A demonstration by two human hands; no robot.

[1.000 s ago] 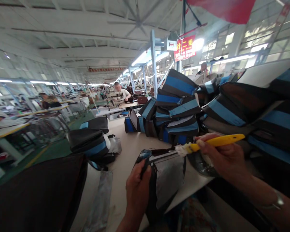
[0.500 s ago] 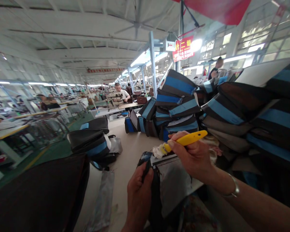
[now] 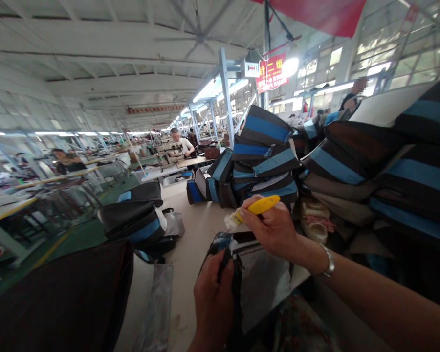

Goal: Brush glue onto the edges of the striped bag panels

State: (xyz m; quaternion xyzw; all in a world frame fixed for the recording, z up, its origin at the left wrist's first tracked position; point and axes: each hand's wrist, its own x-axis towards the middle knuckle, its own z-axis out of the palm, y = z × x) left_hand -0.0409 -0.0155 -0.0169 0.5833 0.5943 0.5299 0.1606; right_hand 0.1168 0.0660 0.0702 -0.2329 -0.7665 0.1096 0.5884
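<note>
My left hand (image 3: 212,303) is shut around the edge of a black and grey fabric bag (image 3: 264,288) near its blue-trimmed corner, with a black strap running through the fingers. My right hand (image 3: 271,230) holds a yellow-handled brush (image 3: 260,205) with white, fluffy bristles (image 3: 232,221). The bristles hang in the air just above the bag's top edge, and I cannot see them touching it. The lower part of the bag is hidden below my left hand and the frame edge.
Stacks of black and blue bags (image 3: 266,156) rise on the beige work table (image 3: 194,225), with more (image 3: 388,166) at the right. More black bags (image 3: 134,217) and a large dark panel (image 3: 55,303) lie left. A co-worker (image 3: 179,144) sits at a distant sewing machine.
My right hand has moved left and pulled back, carrying the brush over the bag's top edge, its handle now tilted more steeply. My left hand stays on the bag.
</note>
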